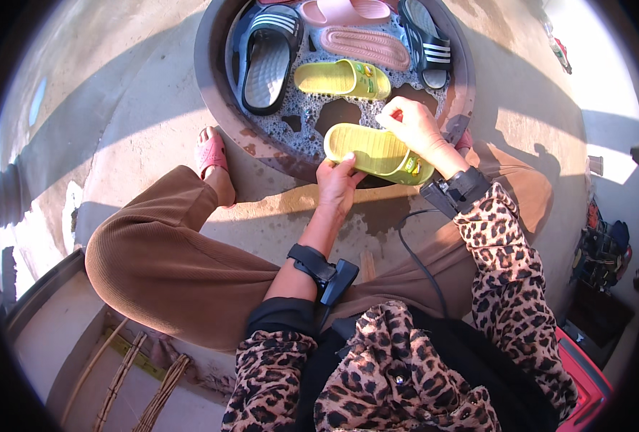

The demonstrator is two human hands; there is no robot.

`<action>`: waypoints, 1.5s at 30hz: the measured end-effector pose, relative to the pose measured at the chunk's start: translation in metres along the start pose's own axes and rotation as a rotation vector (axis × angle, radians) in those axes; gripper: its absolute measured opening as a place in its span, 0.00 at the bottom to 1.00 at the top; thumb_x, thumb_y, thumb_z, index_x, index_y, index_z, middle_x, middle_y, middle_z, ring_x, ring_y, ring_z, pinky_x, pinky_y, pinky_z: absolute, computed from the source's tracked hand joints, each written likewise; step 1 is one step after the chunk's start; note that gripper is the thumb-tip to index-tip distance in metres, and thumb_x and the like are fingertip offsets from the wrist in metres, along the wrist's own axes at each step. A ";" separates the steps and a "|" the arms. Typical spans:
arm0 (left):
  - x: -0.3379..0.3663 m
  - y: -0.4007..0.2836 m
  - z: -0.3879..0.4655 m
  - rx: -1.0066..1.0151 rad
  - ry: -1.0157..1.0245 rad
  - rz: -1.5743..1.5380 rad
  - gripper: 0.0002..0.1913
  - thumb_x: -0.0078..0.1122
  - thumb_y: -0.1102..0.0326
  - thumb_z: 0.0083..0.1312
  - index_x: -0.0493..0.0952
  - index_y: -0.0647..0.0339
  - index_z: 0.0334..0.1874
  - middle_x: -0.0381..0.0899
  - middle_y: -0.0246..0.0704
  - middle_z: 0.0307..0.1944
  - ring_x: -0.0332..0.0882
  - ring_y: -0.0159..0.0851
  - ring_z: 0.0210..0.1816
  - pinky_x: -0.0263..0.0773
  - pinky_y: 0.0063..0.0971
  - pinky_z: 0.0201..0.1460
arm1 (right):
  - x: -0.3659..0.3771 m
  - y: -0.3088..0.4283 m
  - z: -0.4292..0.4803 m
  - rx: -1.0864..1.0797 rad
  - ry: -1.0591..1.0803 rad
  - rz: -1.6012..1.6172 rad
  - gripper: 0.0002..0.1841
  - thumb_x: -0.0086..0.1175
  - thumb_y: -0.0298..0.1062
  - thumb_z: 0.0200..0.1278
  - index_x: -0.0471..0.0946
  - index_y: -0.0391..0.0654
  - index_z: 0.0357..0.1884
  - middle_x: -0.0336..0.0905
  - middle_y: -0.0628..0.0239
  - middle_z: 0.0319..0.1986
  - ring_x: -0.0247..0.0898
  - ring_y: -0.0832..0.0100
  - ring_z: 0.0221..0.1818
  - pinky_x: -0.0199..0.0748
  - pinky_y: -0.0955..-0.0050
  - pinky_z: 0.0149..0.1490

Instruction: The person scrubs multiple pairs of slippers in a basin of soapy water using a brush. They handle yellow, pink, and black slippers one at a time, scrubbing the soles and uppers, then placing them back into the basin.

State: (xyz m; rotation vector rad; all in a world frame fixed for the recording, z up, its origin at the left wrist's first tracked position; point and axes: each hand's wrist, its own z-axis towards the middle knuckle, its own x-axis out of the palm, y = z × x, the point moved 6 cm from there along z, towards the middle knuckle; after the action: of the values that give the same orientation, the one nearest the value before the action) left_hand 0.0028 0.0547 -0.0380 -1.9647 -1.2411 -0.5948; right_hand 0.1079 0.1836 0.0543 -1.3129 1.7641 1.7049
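Observation:
My left hand (337, 186) grips a yellow-green rubber slide sandal (365, 146) by its heel end, thumb on the footbed. The sandal is held sole down over the near rim of a large round basin (211, 86). Above the sandal's far side is my right hand (414, 127), its fingers curled; whether it holds anything small is hidden. A matching yellow-green slide (325, 78) sits in the sudsy water (308, 108) just beyond. Dark slides with white stripes, one on the left (268, 67) and one on the right (433, 48), lie in the basin too.
A pink slide (344, 12) and an upturned pink sole (365, 47) are at the basin's far side. My left foot in a pink sandal (211, 154) stands beside it. A black cable (411, 243) hangs from my right wrist device. Bundled sticks (160, 391) lie lower left.

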 end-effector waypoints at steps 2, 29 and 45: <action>0.000 0.000 0.000 0.004 0.004 -0.010 0.13 0.49 0.76 0.61 0.67 0.67 0.48 0.75 0.39 0.43 0.75 0.39 0.44 0.71 0.41 0.50 | 0.001 0.010 -0.006 -0.111 -0.004 -0.167 0.14 0.58 0.45 0.48 0.75 0.43 0.25 0.76 0.61 0.26 0.74 0.60 0.32 0.71 0.67 0.37; -0.034 -0.021 0.072 0.033 -0.480 0.155 0.14 0.47 0.72 0.63 0.65 0.57 0.51 0.69 0.35 0.45 0.68 0.40 0.48 0.60 0.57 0.52 | 0.074 -0.101 0.048 0.388 0.963 1.281 0.16 0.50 0.39 0.60 0.74 0.36 0.42 0.76 0.60 0.33 0.75 0.68 0.33 0.74 0.70 0.39; 0.001 0.003 0.056 -0.223 -0.388 0.037 0.15 0.44 0.76 0.55 0.64 0.74 0.46 0.69 0.47 0.44 0.71 0.53 0.45 0.69 0.51 0.49 | -0.003 -0.065 0.060 -0.065 0.027 0.110 0.15 0.58 0.33 0.54 0.74 0.36 0.42 0.75 0.63 0.37 0.71 0.75 0.36 0.70 0.76 0.45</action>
State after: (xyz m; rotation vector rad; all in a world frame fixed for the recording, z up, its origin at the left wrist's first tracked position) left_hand 0.0065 0.0976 -0.0732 -2.3656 -1.4124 -0.3537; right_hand 0.1408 0.2501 0.0056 -1.2928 1.8424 1.8255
